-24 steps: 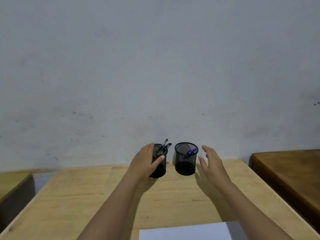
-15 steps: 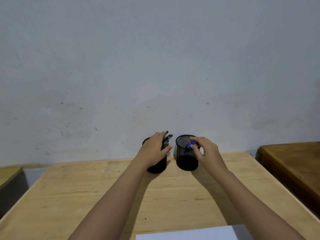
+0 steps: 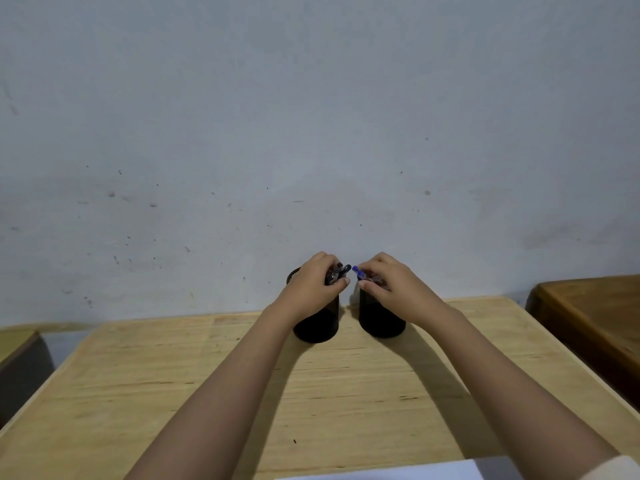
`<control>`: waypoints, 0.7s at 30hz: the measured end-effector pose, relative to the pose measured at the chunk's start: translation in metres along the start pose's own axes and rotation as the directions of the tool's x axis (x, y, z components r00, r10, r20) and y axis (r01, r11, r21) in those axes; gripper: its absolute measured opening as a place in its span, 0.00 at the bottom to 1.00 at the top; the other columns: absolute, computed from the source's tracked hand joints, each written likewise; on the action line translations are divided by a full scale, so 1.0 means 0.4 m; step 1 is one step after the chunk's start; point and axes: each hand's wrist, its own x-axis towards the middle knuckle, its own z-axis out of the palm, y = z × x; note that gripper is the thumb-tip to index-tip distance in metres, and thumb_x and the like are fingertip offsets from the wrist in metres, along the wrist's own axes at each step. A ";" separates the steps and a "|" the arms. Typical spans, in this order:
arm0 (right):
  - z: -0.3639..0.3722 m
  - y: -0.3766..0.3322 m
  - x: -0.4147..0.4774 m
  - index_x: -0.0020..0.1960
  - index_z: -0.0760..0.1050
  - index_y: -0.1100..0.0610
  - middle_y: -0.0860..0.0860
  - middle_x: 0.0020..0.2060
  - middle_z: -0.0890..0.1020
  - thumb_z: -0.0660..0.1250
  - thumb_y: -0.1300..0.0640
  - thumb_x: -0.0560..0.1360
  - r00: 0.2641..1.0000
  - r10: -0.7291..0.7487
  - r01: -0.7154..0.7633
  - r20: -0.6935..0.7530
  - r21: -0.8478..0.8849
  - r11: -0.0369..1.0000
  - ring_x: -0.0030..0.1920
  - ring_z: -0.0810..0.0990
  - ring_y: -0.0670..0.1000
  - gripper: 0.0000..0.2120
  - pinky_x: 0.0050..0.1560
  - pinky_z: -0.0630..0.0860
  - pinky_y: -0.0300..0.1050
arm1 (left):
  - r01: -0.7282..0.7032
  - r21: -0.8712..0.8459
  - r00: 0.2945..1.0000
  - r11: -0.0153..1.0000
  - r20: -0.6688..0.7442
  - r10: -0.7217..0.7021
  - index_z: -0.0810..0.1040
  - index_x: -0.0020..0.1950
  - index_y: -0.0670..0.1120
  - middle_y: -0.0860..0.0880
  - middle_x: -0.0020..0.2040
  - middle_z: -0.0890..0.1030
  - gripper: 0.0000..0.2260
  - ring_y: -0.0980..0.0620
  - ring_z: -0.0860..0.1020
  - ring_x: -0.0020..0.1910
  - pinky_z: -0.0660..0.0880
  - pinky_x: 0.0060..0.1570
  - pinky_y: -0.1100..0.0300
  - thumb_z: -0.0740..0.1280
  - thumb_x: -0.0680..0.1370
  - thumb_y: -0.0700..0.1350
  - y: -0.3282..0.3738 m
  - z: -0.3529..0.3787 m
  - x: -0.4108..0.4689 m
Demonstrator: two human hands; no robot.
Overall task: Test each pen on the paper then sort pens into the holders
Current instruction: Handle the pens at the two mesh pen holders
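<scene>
Change: both hands have closed over the holder tops; before, the right was open beside its holder.
Left hand [image 3: 313, 287]: at 11 o'clock, curled around dark pens [image 3: 337, 271] in the left holder [image 3: 317, 327].
Right hand [image 3: 393, 289]: at 1 o'clock, fingers pinching blue pens [image 3: 356, 270] in the right holder [image 3: 381, 320].
Holders: just apart, at the table's [image 3: 173, 382] far edge.
Paper [image 3: 398, 472]: at 6 o'clock, near edge.

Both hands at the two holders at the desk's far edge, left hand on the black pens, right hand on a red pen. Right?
Not red: the head view shows a blue pen at the right hand. The rest holds: left hand on the black pens, left holder and right holder at the far edge of the desk.
</scene>
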 end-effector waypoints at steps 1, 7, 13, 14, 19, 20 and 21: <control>0.000 0.000 0.003 0.59 0.73 0.51 0.44 0.51 0.72 0.60 0.50 0.77 1.000 0.011 -0.010 0.021 -0.029 1.000 0.50 0.74 0.46 0.12 0.51 0.70 0.42 | -0.001 -0.001 1.000 1.000 0.009 0.001 0.73 0.50 0.44 0.48 0.48 0.74 0.09 0.49 0.74 0.46 0.71 0.47 0.57 0.64 0.77 0.50 -0.001 -0.003 -0.001; 0.001 0.003 -0.007 0.51 0.72 0.53 0.47 0.44 0.77 0.57 0.51 0.79 1.000 -0.001 0.001 0.002 -0.094 0.996 0.44 0.74 0.48 0.08 0.43 0.71 0.47 | -0.010 -0.002 0.999 1.000 0.035 0.010 0.72 0.50 0.44 0.48 0.46 0.76 0.09 0.49 0.74 0.45 0.71 0.46 0.56 0.63 0.78 0.50 -0.006 -0.012 -0.008; -0.008 0.005 -0.008 0.50 0.75 0.54 0.49 0.40 0.79 0.59 0.52 0.78 0.999 -0.002 0.000 -0.037 -0.066 0.998 0.40 0.74 0.49 0.08 0.41 0.71 0.47 | 0.010 -0.069 1.000 0.998 0.011 -0.010 0.75 0.53 0.45 0.48 0.49 0.80 0.09 0.49 0.78 0.49 0.76 0.51 0.52 0.63 0.78 0.49 -0.013 -0.015 -0.015; -0.008 0.004 -0.009 0.49 0.74 0.54 0.48 0.38 0.78 0.59 0.52 0.78 0.999 -0.006 0.002 -0.047 -0.075 0.997 0.39 0.74 0.49 0.08 0.40 0.71 0.48 | 0.014 -0.084 1.000 0.996 0.006 -0.014 0.75 0.53 0.45 0.48 0.49 0.80 0.09 0.50 0.78 0.49 0.76 0.51 0.53 0.62 0.79 0.49 -0.012 -0.017 -0.017; -0.006 -0.004 -0.013 0.49 0.73 0.54 0.43 0.34 0.74 0.59 0.52 0.78 0.995 -0.004 -0.006 -0.095 -0.104 0.995 0.38 0.73 0.49 0.07 0.35 0.66 0.44 | 0.023 -0.198 0.998 0.980 -0.047 -0.033 0.74 0.53 0.45 0.48 0.48 0.79 0.07 0.51 0.78 0.48 0.73 0.48 0.58 0.61 0.80 0.48 0.009 -0.030 -0.031; -0.008 -0.008 -0.016 0.50 0.73 0.54 0.45 0.35 0.75 0.58 0.52 0.78 0.995 0.000 -0.010 -0.104 -0.098 0.995 0.39 0.73 0.49 0.07 0.35 0.67 0.44 | 0.018 -0.217 0.998 0.976 -0.057 -0.031 0.74 0.52 0.45 0.47 0.48 0.79 0.07 0.51 0.77 0.48 0.73 0.48 0.59 0.61 0.80 0.48 0.013 -0.034 -0.033; -0.013 -0.013 -0.018 0.51 0.73 0.54 0.47 0.37 0.77 0.58 0.52 0.78 0.994 -0.001 -0.009 -0.113 -0.091 0.996 0.40 0.74 0.50 0.08 0.36 0.68 0.46 | 0.006 -0.235 0.997 0.972 -0.068 -0.023 0.74 0.52 0.45 0.47 0.47 0.79 0.07 0.52 0.77 0.46 0.73 0.47 0.62 0.61 0.80 0.47 0.020 -0.038 -0.035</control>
